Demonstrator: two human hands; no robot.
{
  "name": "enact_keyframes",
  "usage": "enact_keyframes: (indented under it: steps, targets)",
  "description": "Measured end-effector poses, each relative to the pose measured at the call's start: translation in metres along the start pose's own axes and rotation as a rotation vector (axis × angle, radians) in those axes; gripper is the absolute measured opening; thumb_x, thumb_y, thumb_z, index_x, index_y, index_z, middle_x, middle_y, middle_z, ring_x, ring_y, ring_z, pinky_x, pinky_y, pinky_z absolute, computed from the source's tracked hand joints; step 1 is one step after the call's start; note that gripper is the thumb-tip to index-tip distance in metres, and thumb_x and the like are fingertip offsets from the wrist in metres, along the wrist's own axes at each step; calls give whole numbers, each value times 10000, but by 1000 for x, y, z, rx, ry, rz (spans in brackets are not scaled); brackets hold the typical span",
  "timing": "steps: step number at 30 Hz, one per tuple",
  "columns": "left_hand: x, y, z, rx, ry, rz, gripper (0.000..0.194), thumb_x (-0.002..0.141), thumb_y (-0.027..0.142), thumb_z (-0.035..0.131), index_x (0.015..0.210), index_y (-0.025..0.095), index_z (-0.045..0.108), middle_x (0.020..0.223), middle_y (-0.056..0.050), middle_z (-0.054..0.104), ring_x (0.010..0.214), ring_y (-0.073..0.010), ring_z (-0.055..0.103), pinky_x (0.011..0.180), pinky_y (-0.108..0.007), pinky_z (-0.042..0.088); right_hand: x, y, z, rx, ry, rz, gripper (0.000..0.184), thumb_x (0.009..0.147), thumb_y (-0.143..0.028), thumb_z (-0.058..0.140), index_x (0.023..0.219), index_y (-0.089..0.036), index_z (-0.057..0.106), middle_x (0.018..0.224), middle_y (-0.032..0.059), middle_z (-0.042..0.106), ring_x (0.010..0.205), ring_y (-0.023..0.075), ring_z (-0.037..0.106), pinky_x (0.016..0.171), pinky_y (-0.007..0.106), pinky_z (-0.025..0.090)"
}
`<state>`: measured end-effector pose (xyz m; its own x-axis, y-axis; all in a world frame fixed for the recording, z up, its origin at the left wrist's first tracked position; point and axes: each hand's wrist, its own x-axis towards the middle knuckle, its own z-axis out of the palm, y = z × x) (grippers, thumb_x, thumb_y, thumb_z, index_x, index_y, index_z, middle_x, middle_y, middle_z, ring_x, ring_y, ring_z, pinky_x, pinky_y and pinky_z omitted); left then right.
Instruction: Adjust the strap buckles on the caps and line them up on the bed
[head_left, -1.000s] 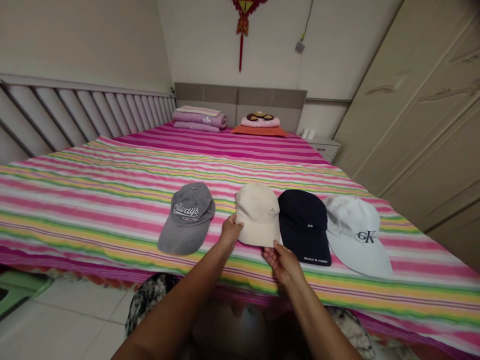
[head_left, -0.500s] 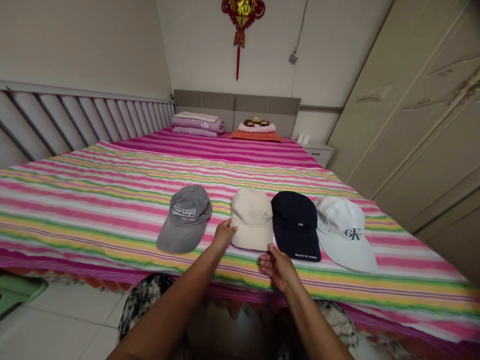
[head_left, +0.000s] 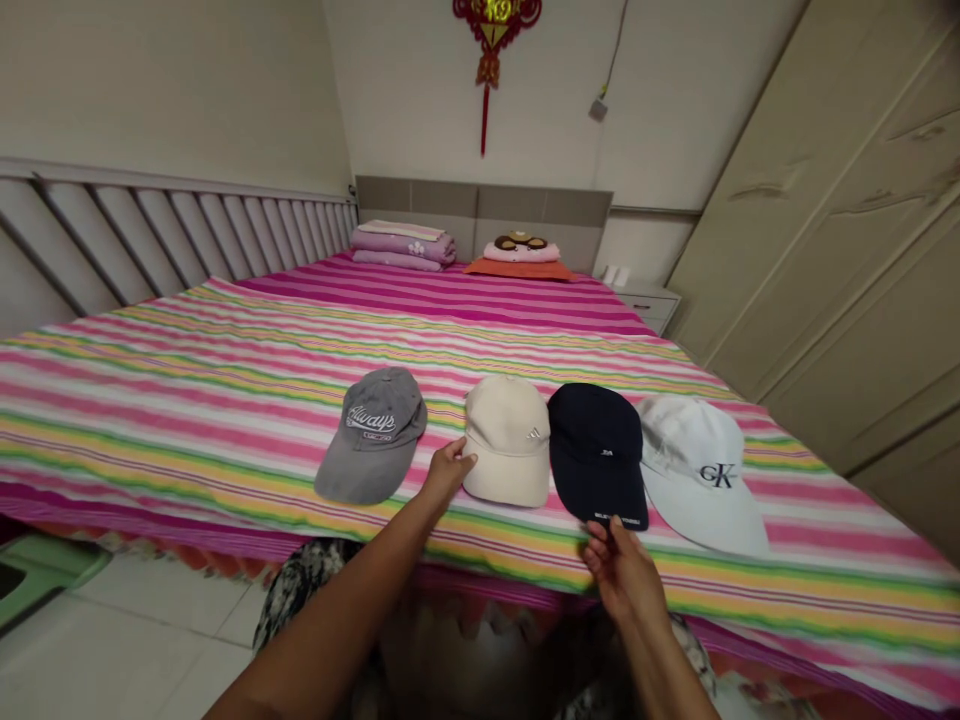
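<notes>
Four caps lie in a row near the front edge of a striped bed [head_left: 225, 400]: a grey cap [head_left: 373, 432], a cream cap [head_left: 508, 438], a navy cap [head_left: 598, 452] and a white cap [head_left: 701, 468]. My left hand [head_left: 446, 468] rests at the left side of the cream cap's brim, fingers curled against it. My right hand [head_left: 624, 570] sits just below the navy cap's brim, fingertips touching its front edge, fingers loosely bent.
Folded purple bedding [head_left: 403, 244] and an orange pillow with a plush toy [head_left: 521, 256] lie at the headboard. A slatted rail [head_left: 150, 235] runs along the left, a wardrobe [head_left: 847, 230] stands on the right, and a nightstand [head_left: 645, 298] sits by the bed.
My right hand has left the cream cap's brim and moved right to the navy cap's brim. My left hand stays at the cream cap.
</notes>
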<state>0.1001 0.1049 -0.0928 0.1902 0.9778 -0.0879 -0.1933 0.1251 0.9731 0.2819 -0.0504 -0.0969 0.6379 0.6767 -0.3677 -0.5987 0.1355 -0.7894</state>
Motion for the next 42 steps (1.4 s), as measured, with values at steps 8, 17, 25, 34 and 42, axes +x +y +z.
enact_keyframes:
  steps: [8, 17, 25, 34, 42]
  targets:
    - [2, -5, -2, 76, -9, 14, 395, 589, 107, 610, 984, 105, 628, 787, -53, 673, 712, -154, 581, 637, -234, 454, 2, 4, 3, 45, 114, -62, 141, 723, -200, 599, 669, -169, 472, 501, -24, 631, 353, 49, 494, 364, 143, 418]
    - [4, -16, -4, 187, -19, 69, 411, 629, 163, 589, 1035, 101, 601, 769, -42, 658, 647, -138, 560, 607, -228, 439, 0, 2, 0, -61, 57, 3, 132, 728, -243, 598, 697, -143, 517, 524, 17, 647, 355, 75, 513, 365, 181, 445]
    - [-4, -7, -4, 373, 32, 182, 328, 611, 177, 604, 935, 136, 629, 861, -68, 609, 822, -195, 541, 788, -310, 414, -24, 27, 6, -231, -125, 123, 285, 587, -318, 723, 704, -97, 587, 497, 37, 634, 351, 85, 505, 351, 180, 420]
    - [-67, -5, -54, 291, 172, 171, 210, 595, 195, 630, 803, 163, 633, 826, -55, 607, 796, -186, 561, 774, -321, 435, -20, 43, -7, -441, -152, 16, 415, 543, -462, 697, 715, -104, 577, 469, -5, 618, 320, 69, 466, 338, 164, 343]
    - [-93, 9, -123, -520, 585, -155, 43, 754, 182, 546, 728, 149, 537, 642, -13, 613, 605, -107, 610, 663, -241, 488, -21, 42, -5, -514, -130, -31, 369, 579, -433, 680, 708, -100, 588, 473, 1, 617, 334, 76, 462, 367, 186, 355]
